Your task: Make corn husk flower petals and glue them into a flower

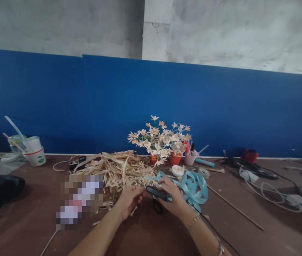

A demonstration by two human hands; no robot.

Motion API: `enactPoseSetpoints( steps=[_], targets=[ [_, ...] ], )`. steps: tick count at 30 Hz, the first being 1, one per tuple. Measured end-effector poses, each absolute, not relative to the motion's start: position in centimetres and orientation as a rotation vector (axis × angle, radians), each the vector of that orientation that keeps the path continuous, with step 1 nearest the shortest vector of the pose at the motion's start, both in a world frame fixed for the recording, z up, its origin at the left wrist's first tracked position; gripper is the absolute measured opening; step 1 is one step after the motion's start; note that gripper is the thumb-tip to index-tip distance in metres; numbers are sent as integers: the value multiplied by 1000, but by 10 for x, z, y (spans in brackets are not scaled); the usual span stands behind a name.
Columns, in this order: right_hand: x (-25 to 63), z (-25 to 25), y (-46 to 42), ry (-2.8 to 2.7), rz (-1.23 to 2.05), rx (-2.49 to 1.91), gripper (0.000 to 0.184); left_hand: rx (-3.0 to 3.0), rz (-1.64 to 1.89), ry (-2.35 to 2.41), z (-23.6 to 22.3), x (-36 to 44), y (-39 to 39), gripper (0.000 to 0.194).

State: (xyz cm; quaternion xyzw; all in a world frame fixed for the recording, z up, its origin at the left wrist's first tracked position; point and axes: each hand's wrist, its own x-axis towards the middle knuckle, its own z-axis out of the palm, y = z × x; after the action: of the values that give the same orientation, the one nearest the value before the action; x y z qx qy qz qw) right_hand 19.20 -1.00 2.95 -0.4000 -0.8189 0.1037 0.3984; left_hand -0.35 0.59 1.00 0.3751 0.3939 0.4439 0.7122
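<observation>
My right hand point(171, 193) is wrapped round a black, rounded handheld tool point(157, 193), whose narrow end points left. Close to that end, my left hand point(131, 199) has thumb and fingertips pinched together; whatever they hold is too small to make out. Below the tool lies a dark looped object point(157, 206), perhaps scissors handles, partly hidden. A heap of dry pale husk strips point(121, 167) spreads just beyond my left hand. Light blue ribbon point(195, 186) lies in loose loops beyond my right wrist. Pale handmade flowers point(157, 137) stand in red cups point(176, 158) behind.
A thin wooden stick point(236, 208) lies on the brown table point(220, 234) to the right. Cables and a white adapter point(248, 175) are farther right. At left stand a white paper cup point(35, 156) and a black object point(4, 186). A blue partition point(108, 103) borders the back.
</observation>
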Motion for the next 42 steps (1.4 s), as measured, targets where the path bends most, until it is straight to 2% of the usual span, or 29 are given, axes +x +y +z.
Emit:
enactPoseSetpoints(
  steps=[10, 17, 20, 22, 25, 29, 31, 34, 36, 42],
  targets=[
    [192, 31, -11, -2065, 234, -1070, 12, 846, 985, 873, 11, -4, 6, 19],
    [191, 39, -16, -2054, 314, -924, 7, 888, 979, 869, 12, -4, 4, 25],
    [192, 44, -19, -1940, 170, -1085, 18, 928, 954, 862, 11, -5, 5, 26],
    [193, 47, -21, -1927, 101, -1260, 18, 911, 963, 895, 11, -6, 5, 24],
    [201, 53, -26, -2028, 320, -1332, 14, 898, 960, 905, 14, -7, 4, 22],
    [240, 61, -27, -1830, 713, -1267, 46, 825, 988, 926, 19, -9, 1, 19],
    [273, 62, -27, -1710, 631, -1524, 47, 811, 985, 936, 21, -9, 1, 18],
    [320, 58, -30, -1426, 214, -2278, 38, 822, 971, 924, 21, -8, 2, 18],
    [343, 50, -35, -1275, 104, -2593, 34, 829, 962, 926, 21, -8, 3, 18],
    [359, 31, -44, -1206, 84, -2801, 34, 831, 962, 942, 20, -8, 3, 18]
  ],
)
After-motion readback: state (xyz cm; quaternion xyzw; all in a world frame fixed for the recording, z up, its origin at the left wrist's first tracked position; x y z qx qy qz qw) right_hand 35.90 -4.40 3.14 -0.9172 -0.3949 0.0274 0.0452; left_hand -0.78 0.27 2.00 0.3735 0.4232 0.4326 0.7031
